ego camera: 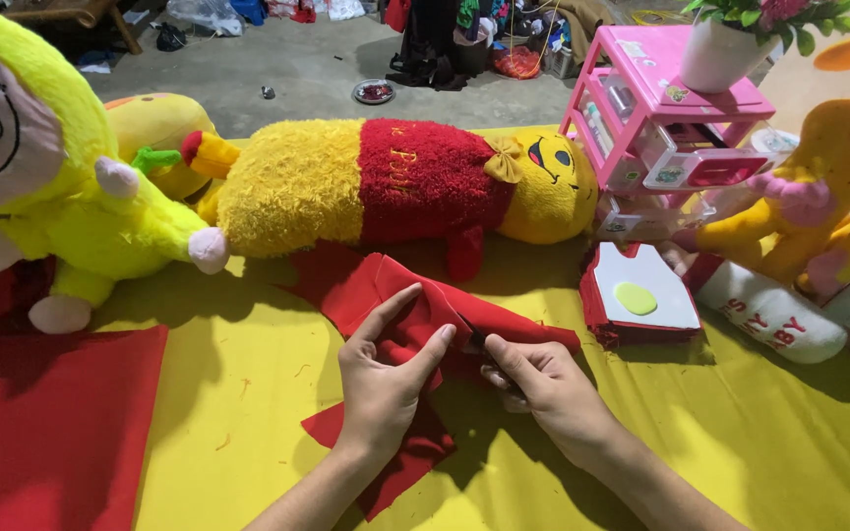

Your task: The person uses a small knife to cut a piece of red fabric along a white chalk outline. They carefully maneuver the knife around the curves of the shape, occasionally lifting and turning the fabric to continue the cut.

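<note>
A yellow cloth work surface point(248, 393) lay before a grey concrete floor point(297, 69); a long yellow-and-red plush pillow point(395, 182) rested at its far side and a pink plastic drawer unit point(656, 118) to the right. Near centre, a folded, creased piece of red felt fabric point(386, 285) was pinched by the left hand point(386, 379) and the right hand point(543, 383), both closed on it.

Small stickers point(676, 93) on pink drawers point(641, 108)
</note>
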